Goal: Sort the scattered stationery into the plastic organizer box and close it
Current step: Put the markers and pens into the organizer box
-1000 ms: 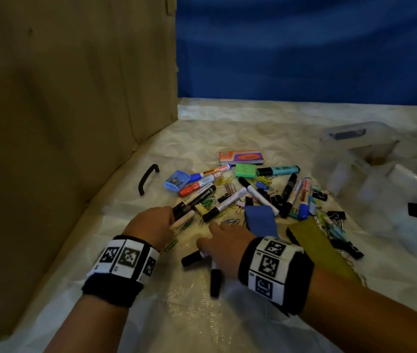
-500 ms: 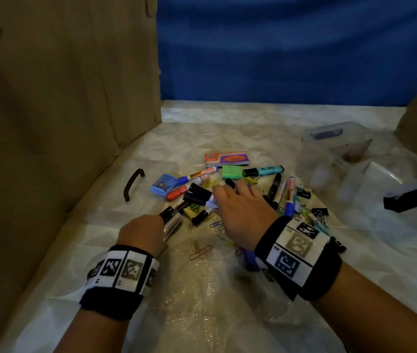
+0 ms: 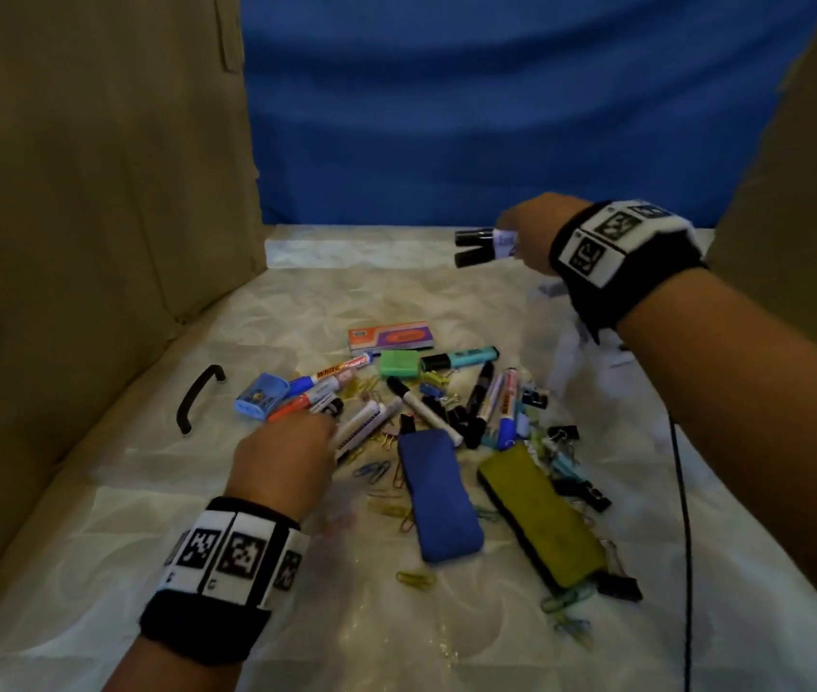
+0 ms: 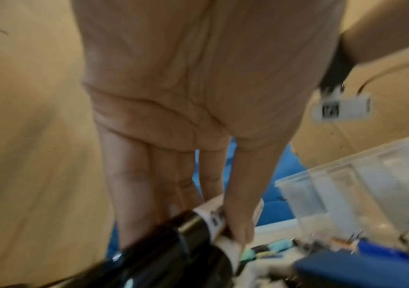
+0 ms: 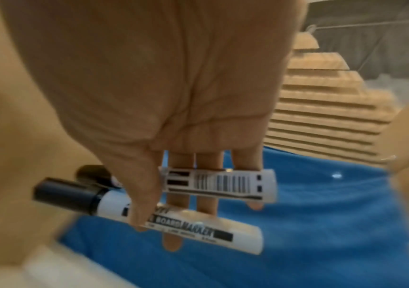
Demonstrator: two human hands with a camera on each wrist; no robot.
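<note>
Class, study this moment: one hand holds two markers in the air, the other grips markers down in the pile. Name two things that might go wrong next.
1. The right hand holds two markers with only its thumb and fingers, and the markers lie splayed apart; one may slip and fall.
2. The left hand grips more markers low in the crowded pile; lifting them may scatter the paper clips lying beside it.

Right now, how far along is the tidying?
Early. Nothing visibly sits in the clear organizer box yet. In hand: the right hand holds two black-capped markers lifted above the table; the left hand holds more markers at the pile. Left: the erasers, clips, remaining pens, then closing the box.
</note>
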